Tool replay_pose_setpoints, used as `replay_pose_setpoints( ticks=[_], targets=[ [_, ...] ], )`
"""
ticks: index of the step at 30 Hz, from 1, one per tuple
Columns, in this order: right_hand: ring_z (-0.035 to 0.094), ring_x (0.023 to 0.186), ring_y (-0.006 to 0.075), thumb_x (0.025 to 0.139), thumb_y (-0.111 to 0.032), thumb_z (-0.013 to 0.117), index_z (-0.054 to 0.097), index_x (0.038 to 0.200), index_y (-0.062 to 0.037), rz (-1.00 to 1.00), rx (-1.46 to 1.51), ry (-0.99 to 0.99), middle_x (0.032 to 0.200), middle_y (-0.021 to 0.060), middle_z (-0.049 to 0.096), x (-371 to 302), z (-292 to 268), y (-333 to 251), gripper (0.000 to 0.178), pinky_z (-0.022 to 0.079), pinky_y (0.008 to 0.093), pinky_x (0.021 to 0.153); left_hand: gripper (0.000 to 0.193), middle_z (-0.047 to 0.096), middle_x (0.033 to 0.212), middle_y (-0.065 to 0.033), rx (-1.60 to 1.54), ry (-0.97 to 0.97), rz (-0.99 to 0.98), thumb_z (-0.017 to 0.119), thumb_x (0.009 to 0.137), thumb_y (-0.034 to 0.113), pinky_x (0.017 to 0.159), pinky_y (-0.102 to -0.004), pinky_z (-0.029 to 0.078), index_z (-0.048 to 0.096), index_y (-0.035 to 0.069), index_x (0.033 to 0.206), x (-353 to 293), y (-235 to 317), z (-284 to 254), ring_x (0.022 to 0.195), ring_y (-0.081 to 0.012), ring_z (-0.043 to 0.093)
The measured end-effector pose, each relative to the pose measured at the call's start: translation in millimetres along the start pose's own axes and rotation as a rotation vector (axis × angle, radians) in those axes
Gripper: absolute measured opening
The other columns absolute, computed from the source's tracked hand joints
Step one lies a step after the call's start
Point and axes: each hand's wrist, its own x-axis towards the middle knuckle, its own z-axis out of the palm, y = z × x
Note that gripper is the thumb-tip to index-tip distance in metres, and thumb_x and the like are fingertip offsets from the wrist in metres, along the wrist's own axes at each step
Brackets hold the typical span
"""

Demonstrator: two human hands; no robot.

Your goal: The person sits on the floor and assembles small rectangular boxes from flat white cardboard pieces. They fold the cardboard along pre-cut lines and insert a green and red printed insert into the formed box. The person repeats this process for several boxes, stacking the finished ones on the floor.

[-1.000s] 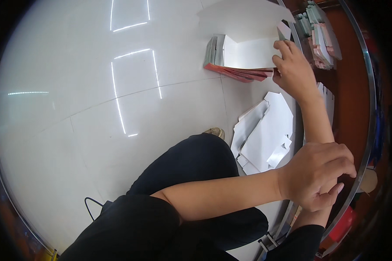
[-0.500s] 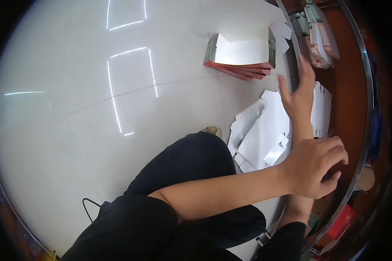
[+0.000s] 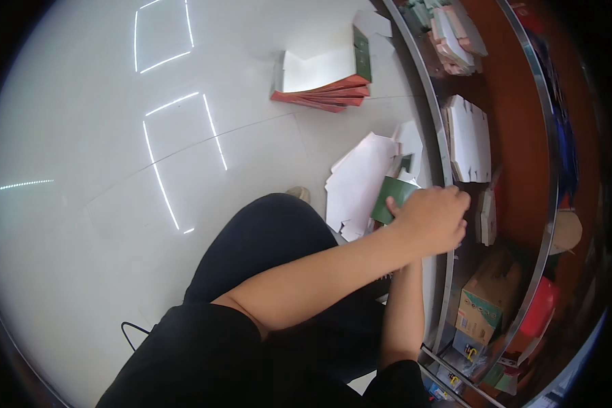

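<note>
While the left hand point(image 3: 428, 221) has fingers clenched on a green card point(image 3: 393, 198), right hand hidden, white sheets point(image 3: 360, 183) beside.

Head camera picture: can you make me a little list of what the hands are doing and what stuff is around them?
left hand: closed over a green card piece, with the arm reaching across the body
right hand: hidden under the left hand, only the forearm shows
loose white sheets: flat cardboard cut-outs lying on the floor beside the hands
stack: folded flat boxes, red edges with white on top, farther off on the floor
floor: shiny white tiles
shelf: holds more white cut-outs, with cartons lower down
</note>
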Motion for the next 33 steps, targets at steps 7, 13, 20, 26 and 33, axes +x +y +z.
replay_pose_setpoints(
  ticks=[7, 13, 20, 26, 33],
  targets=[
    [0.070, 0.095, 0.0179, 0.103, -0.044, 0.062, 0.066, 0.118, 0.0015, -0.055, 0.566, 0.135, 0.107, 0.0102, 0.073, -80.6, -68.7, -30.7, 0.047, 0.054, 0.0311, 0.077, 0.049, 0.069, 0.114, -0.0124, 0.032, -0.194, 0.006, 0.071, 0.088, 0.043, 0.087, -0.0451, 0.055, 0.067, 0.007, 0.120, -18.8, -6.0, 19.3, 0.105, -0.0330, 0.069],
    [0.068, 0.094, 0.0136, 0.107, -0.039, 0.057, 0.064, 0.118, 0.0000, -0.068, 0.721, 0.112, 0.113, 0.0088, 0.070, -96.2, -101.8, -51.4, 0.041, 0.053, 0.0255, 0.080, 0.084, 0.056, 0.147, -0.0150, 0.274, -0.370, 0.051, 0.075, 0.081, 0.060, 0.096, -0.0429, 0.054, 0.058, 0.003, 0.140, -27.5, -8.2, 51.4, 0.119, -0.0345, 0.065],
    [0.065, 0.090, 0.0109, 0.105, -0.024, 0.063, 0.067, 0.105, -0.0016, -0.107, 0.821, -0.141, 0.100, 0.0052, 0.072, -99.1, -101.3, -36.6, 0.023, 0.049, 0.0269, 0.085, 0.108, 0.049, 0.149, -0.0318, 0.231, -0.253, -0.119, 0.088, 0.073, 0.044, 0.100, -0.0455, 0.052, 0.035, 0.003, 0.158, -20.2, -3.8, 53.1, 0.118, -0.0445, 0.065],
    [0.063, 0.082, 0.0084, 0.105, -0.026, 0.064, 0.067, 0.098, -0.0036, -0.025, 0.894, -0.012, 0.095, 0.0024, 0.072, -93.2, -128.1, -42.8, 0.024, 0.049, 0.0235, 0.077, 0.093, 0.060, 0.139, -0.0233, -0.179, -0.204, -0.500, 0.085, 0.077, 0.029, 0.076, -0.0316, 0.057, 0.041, 0.004, 0.156, -3.4, 4.4, 38.1, 0.095, -0.0170, 0.069],
    [0.064, 0.094, 0.0090, 0.105, -0.023, 0.063, 0.067, 0.106, -0.0022, -0.334, 0.931, 0.093, 0.105, 0.0033, 0.072, -102.5, -159.4, -37.7, 0.021, 0.049, 0.0253, 0.087, 0.094, 0.059, 0.139, -0.0299, 0.703, -0.032, -0.141, 0.084, 0.081, 0.041, 0.101, -0.0409, 0.050, 0.043, -0.008, 0.150, -4.0, -42.6, 33.9, 0.116, -0.0348, 0.068]
  ],
)
